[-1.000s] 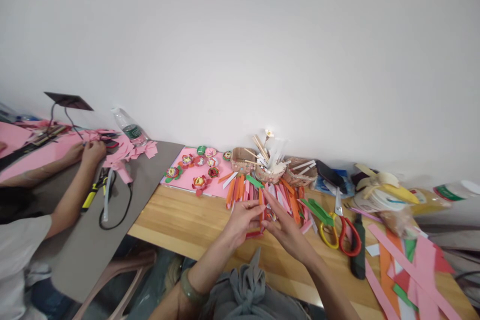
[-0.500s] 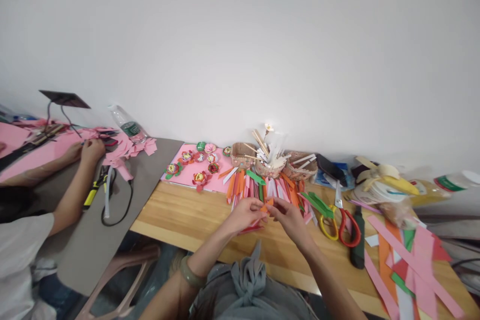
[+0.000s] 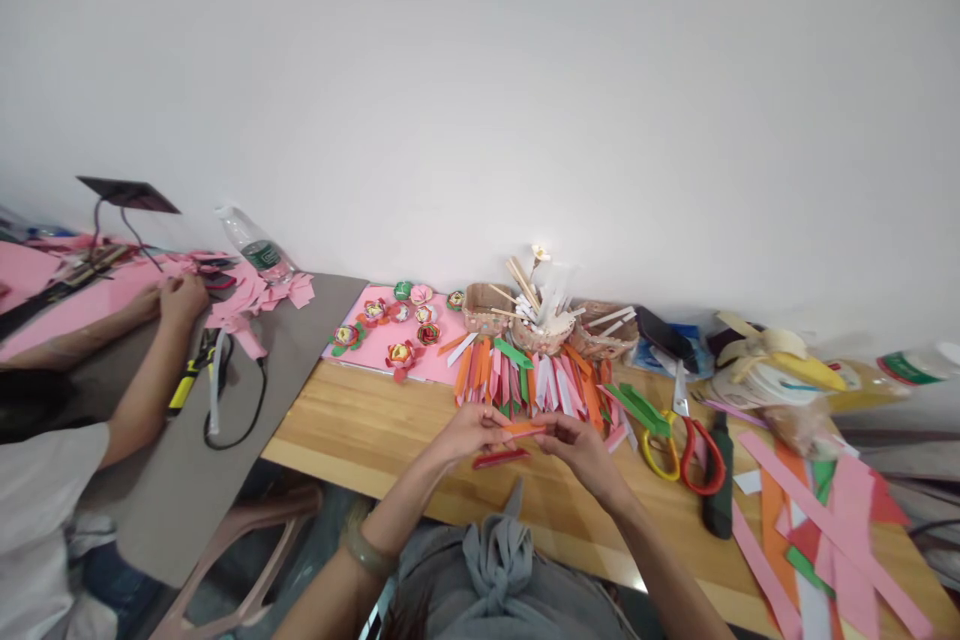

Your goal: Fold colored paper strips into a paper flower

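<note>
An orange paper strip [image 3: 523,429] stretches level between my two hands, just above the wooden table [image 3: 352,430]. My left hand [image 3: 474,432] pinches its left end, and my right hand [image 3: 574,445] grips the right end. Below my left fingers lies a red paper strip [image 3: 501,458]. Right in front of my hands, folded strips in orange, pink, white and green [image 3: 551,388] are spread in a row. Several layered paper flowers [image 3: 401,356] rest on a pink sheet [image 3: 367,345] to the left.
Three woven baskets [image 3: 489,310] with sticks and paper rolls stand by the wall. Red-handled scissors [image 3: 703,457], yellow-handled scissors [image 3: 660,450] and a dark green bottle-like object [image 3: 718,490] lie at right, beside loose paper strips [image 3: 851,540]. A co-worker's hands [image 3: 180,298] are at the grey table.
The orange strip now lies level and stretched between my hands, which have come slightly lower and farther apart. The red strip shows more clearly beneath them.
</note>
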The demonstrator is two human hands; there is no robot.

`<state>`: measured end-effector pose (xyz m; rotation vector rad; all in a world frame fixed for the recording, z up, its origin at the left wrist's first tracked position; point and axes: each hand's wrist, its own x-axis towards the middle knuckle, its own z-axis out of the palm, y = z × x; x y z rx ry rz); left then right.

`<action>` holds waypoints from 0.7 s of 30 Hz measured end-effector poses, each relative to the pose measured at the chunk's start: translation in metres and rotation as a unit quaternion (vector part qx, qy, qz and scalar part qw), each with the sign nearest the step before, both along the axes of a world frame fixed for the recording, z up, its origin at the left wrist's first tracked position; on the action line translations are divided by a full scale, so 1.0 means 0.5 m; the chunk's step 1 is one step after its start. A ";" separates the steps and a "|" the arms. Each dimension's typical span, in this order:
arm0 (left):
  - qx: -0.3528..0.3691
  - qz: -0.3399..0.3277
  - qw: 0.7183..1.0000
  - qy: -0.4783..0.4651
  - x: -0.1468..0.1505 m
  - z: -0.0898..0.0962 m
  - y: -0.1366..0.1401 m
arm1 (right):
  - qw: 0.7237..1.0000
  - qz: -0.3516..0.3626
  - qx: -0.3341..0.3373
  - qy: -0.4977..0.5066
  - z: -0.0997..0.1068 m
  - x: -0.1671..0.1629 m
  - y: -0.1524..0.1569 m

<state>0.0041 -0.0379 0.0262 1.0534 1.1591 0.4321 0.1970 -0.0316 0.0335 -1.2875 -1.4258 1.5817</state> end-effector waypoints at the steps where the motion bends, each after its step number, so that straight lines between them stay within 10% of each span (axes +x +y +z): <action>1: 0.005 -0.001 1.000 0.001 -0.003 0.000 -0.001 | 1.000 0.005 -0.002 -0.003 -0.004 0.003 -0.001; 13: 0.174 0.089 0.974 0.117 -0.006 -0.023 -0.085 | 0.994 0.006 -0.090 -0.066 -0.101 0.004 -0.050; 21: 0.224 0.010 0.953 0.201 -0.008 -0.047 -0.130 | 0.987 0.035 -0.129 -0.085 -0.148 -0.004 -0.102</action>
